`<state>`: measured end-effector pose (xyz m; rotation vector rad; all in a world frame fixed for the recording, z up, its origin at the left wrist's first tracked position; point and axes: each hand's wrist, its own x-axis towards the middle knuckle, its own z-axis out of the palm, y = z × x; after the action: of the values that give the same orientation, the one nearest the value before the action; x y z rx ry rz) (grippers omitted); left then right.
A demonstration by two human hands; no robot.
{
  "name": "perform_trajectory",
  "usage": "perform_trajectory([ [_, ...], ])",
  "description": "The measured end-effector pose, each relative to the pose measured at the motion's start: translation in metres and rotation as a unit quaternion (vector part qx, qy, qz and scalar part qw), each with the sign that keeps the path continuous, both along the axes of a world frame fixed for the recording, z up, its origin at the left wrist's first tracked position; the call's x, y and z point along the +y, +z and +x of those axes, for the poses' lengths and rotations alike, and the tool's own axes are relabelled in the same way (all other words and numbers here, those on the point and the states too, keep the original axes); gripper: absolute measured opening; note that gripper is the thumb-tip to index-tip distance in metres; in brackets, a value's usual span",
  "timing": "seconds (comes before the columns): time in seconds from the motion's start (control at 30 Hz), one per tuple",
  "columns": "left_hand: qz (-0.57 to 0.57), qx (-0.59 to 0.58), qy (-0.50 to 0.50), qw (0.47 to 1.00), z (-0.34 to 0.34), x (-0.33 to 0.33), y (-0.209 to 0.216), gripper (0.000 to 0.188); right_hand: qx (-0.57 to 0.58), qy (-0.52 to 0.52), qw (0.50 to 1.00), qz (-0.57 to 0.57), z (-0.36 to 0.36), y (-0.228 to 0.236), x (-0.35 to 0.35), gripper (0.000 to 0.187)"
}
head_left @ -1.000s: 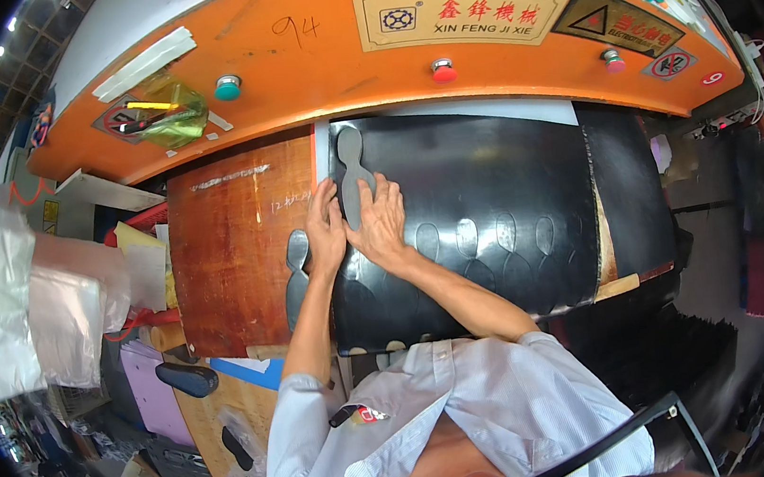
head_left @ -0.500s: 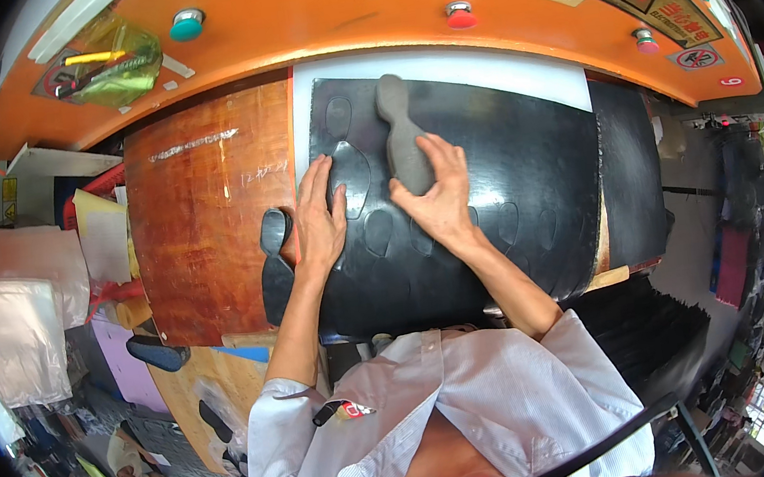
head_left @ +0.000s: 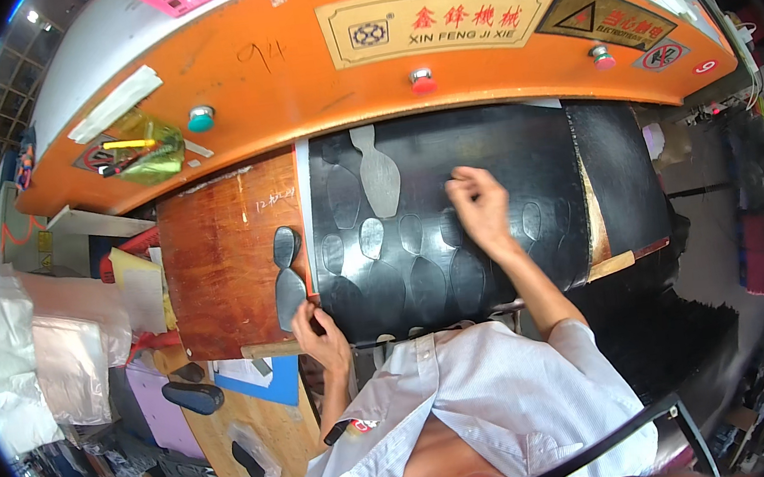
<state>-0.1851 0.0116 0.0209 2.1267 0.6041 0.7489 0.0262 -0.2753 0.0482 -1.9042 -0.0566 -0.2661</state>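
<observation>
A grey sole-shaped cutting die [head_left: 381, 177] lies on a black sheet [head_left: 507, 166], its far end close against the orange machine beam. Sole-shaped outlines mark the sheet around it and in a row nearer me. My right hand [head_left: 484, 212] hovers over the sheet to the right of the die, fingers curled in, with nothing visible in them. Down by the sheet's near left corner is my left hand [head_left: 323, 339], its fingers bent and pinched together; whatever they may hold is hidden. Just beyond its fingertips, black sole pieces [head_left: 288, 274] rest on a brown board.
Across the far side runs the orange machine beam [head_left: 287, 88] with a green button [head_left: 201, 119] and red buttons. The brown board [head_left: 213, 259] lies left, another black sheet [head_left: 620, 171] right. A wooden side table [head_left: 280, 418] at lower left holds a blue sheet and dark soles.
My right hand has let go of the die and moved right. My left hand has drawn back toward the near edge. The view has tilted up, and the white strip behind the sheet is mostly covered.
</observation>
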Motion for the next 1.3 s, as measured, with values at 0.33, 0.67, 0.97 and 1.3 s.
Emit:
perform_trajectory([
  [0.33,0.024,0.018,0.035,0.999,0.088,0.007,-0.039,0.022,-0.289,-0.297,0.909,-0.042,0.129,0.082,-0.178,0.025],
  [0.67,0.005,0.072,-0.002,0.997,0.178,0.029,-0.009,0.032,-0.101,-0.21,0.963,-0.139,0.106,0.076,-0.23,0.027],
  [0.97,-0.004,0.044,0.012,0.999,0.191,0.029,-0.012,0.037,0.033,-0.188,0.966,-0.177,0.036,-0.01,-0.241,0.044],
  [1.3,0.011,0.067,-0.021,0.997,0.178,0.034,-0.011,0.043,0.026,-0.189,0.93,-0.315,0.02,-0.028,-0.236,0.039],
])
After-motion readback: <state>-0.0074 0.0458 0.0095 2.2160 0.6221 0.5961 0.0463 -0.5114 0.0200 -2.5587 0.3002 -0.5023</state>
